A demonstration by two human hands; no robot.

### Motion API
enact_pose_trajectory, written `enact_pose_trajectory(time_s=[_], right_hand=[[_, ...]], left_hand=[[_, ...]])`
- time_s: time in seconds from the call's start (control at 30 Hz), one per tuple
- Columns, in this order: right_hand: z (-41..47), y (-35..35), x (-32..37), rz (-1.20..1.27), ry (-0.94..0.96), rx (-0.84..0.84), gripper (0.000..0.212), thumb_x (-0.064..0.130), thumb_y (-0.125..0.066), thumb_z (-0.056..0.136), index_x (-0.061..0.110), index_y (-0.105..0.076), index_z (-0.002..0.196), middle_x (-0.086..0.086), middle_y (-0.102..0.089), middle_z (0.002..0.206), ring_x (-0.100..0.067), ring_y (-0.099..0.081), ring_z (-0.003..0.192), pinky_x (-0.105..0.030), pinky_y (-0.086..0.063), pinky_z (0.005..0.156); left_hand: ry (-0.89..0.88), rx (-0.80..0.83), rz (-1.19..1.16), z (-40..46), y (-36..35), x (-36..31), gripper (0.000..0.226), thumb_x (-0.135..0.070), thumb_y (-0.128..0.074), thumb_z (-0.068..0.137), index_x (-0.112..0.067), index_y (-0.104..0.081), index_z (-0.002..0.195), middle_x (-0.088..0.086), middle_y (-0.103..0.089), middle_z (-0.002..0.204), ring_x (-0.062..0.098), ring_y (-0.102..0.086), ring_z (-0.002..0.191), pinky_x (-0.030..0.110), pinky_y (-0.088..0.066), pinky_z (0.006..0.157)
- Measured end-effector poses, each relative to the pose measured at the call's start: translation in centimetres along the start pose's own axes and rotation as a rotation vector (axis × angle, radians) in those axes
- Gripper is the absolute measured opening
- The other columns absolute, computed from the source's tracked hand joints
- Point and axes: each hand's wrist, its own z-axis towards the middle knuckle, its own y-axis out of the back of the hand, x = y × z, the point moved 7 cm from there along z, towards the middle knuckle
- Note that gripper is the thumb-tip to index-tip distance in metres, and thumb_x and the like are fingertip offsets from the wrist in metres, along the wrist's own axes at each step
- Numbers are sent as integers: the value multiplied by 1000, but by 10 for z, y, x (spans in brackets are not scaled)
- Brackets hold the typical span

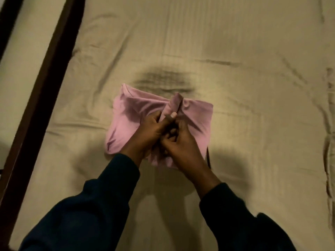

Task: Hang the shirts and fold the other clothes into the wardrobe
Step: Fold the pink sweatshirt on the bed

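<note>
You had the pink garment [137,113] bunched on the bed sheet [235,51], about midway across it and well in from the dark wooden bed frame [45,75] along the left edge. Your left hand [150,131] gripped a raised ridge of the cloth, thumb pointing up along it. Your right hand [181,144] sat touching the left, fingers curled into the same gathered fabric. Both dark sleeves [101,201] reached in from the near edge.
</note>
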Motion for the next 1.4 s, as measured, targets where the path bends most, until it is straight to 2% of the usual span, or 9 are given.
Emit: enact_pose_trajectory(time_s=[0.1,0.17,0.23,0.4,0.67,0.8,0.9,1.0,1.4], right_hand=[[2,-8,10,-52,104,-63,23,12,-58,98,22,-64,118,6,-71,99,-9,-69,89,-26,-57,81],[2,-7,28,-289,286,-236,25,15,-58,97,19,-68,119,8,-69,112,-2,-62,101,-19,-49,89],[7,-16,37,-595,458,-323,33,21,-58,91,20,-67,123,4,-65,125,-9,-55,114,-25,-41,94],[52,-53,-10,-1053,402,-217,56,44,-43,96,26,-45,148,-5,-30,162,-27,-23,150,-42,-23,112],[57,-28,-22,-1087,307,-447,53,44,-29,104,29,-32,155,-1,-18,166,-21,-11,154,-47,-15,119],[64,-31,-32,-1065,270,-409,55,45,-19,104,31,-25,157,3,-13,167,-16,-5,154,-46,-10,121],[77,-18,-32,-1009,258,-444,54,42,-18,104,32,-25,157,5,-14,166,-13,-4,154,-43,-6,122],[90,-5,-38,-924,253,-413,52,38,-20,105,33,-26,156,8,-15,166,-11,-3,154,-43,-2,123],[108,5,-60,-776,374,-398,50,25,-27,106,25,-31,155,5,-23,164,-10,-11,153,-44,-7,125]], left_hand=[[2,-26,-116,-3,37,-5,26,-34,-54,102,-11,-64,110,8,-72,95,23,-71,83,36,-58,71],[-2,-56,-152,-2,69,-13,35,-35,-52,103,-10,-62,125,12,-72,114,30,-71,103,42,-59,85],[-29,-114,-60,5,106,-18,40,-40,-54,102,-12,-61,130,12,-70,122,30,-68,113,45,-56,93],[8,-404,304,17,168,6,36,-45,-53,101,-14,-66,89,4,-70,86,20,-67,79,38,-54,72],[-195,-574,430,16,154,-6,29,-47,-58,97,-18,-61,102,-11,-63,88,-4,-57,75,7,-41,59],[-295,-832,817,2,150,-10,34,-35,-51,103,-12,-58,128,3,-64,123,22,-59,112,24,-43,88],[-492,-544,1195,10,109,3,54,-36,-33,107,-16,-30,156,5,-25,164,24,-23,151,40,-20,122],[-462,-306,1311,27,109,33,61,-47,-17,106,-21,-10,160,0,-5,168,15,0,155,45,-9,125],[-510,-323,1290,36,116,42,68,-45,-29,104,-9,-15,159,7,-9,168,18,-4,155,48,-11,125]])
